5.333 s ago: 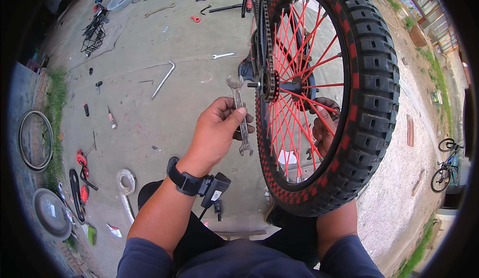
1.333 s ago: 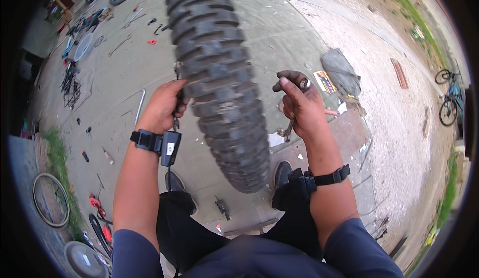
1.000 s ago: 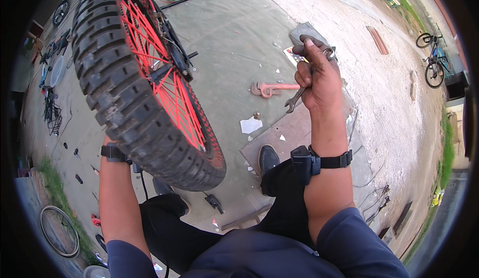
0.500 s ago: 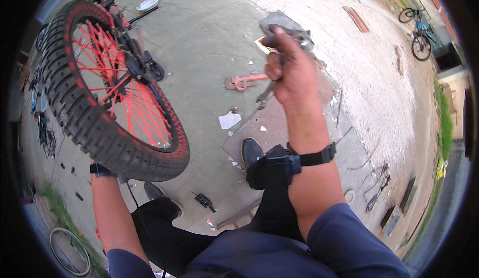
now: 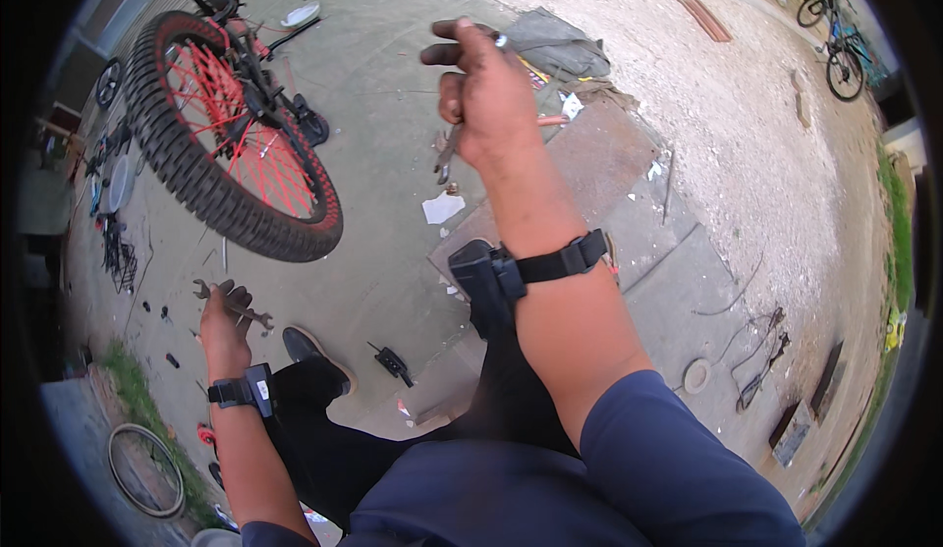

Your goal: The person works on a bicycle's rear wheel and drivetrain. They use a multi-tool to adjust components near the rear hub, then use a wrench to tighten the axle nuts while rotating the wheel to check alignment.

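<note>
My left hand (image 5: 228, 313) is closed around a double open-ended wrench (image 5: 249, 315), whose two jaws stick out either side of the fingers. It is below the red-spoked bicycle wheel (image 5: 236, 144), apart from the black knobbly tyre. My right hand (image 5: 483, 95) is raised over the ground, its fingers curled and darkly stained. A second wrench (image 5: 445, 166) is in it, one jaw showing below the palm; most of the shaft is hidden by the hand. A pipe wrench with an orange handle (image 5: 552, 120) lies beyond, partly covered by my right hand.
A grey cloth (image 5: 560, 44) lies past my right hand. White paper (image 5: 444, 207) and a black handheld device (image 5: 393, 362) are on the ground near my feet. A blue bicycle (image 5: 843, 51) stands far right; a bare tyre (image 5: 145, 470) lies lower left.
My left hand has come out from behind the wheel and now shows with its wrench. My right hand has swung left and up with its wrench. The wheel looks farther off.
</note>
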`<state>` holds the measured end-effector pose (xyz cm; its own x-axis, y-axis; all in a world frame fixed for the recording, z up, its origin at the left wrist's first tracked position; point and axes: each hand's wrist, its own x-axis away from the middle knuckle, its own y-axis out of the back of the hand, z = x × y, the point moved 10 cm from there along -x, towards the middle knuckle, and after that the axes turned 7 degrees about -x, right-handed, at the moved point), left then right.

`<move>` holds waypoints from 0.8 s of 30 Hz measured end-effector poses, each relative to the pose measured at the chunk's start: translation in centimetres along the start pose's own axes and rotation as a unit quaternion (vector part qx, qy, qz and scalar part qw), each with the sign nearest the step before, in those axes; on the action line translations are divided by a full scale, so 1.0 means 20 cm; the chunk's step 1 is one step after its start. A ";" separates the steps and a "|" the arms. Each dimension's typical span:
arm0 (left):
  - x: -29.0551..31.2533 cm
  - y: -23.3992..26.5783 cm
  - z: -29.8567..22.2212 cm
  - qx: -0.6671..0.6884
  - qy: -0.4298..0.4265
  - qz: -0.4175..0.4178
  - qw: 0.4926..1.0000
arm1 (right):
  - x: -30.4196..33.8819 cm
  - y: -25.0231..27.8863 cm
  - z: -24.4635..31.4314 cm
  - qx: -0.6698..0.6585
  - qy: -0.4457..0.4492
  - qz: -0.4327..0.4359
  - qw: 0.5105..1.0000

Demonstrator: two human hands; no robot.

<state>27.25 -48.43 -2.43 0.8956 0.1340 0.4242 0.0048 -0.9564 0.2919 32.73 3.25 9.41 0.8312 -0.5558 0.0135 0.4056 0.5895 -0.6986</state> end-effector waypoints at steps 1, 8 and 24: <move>0.08 0.01 -0.01 -0.010 -0.012 -0.007 1.000 | 0.00 0.04 0.00 -0.008 0.000 -0.007 1.000; 0.29 0.09 0.15 0.010 0.003 -0.032 0.999 | 0.05 -0.02 -0.18 -0.015 -0.065 -0.019 0.998; 0.33 0.13 0.41 0.032 0.074 -0.024 0.996 | 0.15 -0.38 -0.41 0.045 -0.115 0.093 0.988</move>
<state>36.80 -52.25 -5.92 0.8188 0.2117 0.5336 0.0788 -0.9622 0.2608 29.02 -7.65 8.97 0.9547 -0.2913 0.0605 0.2614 0.7243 -0.6380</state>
